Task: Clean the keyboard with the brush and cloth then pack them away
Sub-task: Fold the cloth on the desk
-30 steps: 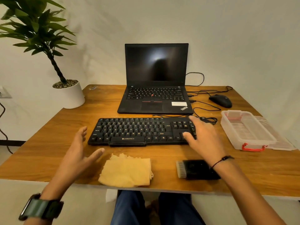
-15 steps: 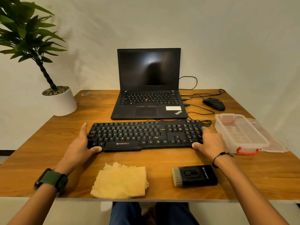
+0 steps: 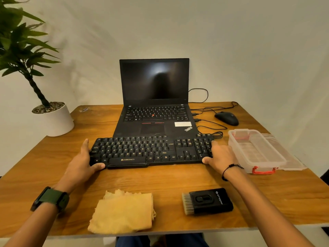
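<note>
Opening step, by the look of it: squaring up the Zebronics keyboard at desk centre, no cleaning begun. Left hand gripping its 9 o'clock end, right hand its 3 o'clock end. Yellow cloth at 6 o'clock, brush at 5, both untouched; open clear storage box at 3. Next, probably: release, reach back for brush.

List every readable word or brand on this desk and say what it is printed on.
"ZEBRONICS": front edge of the keyboard.
"ThinkPad": palm rest of the laptop.
Brush logo: too blurred to read.
White sticker on the laptop: unreadable.
Key legends: mostly too small.
</note>
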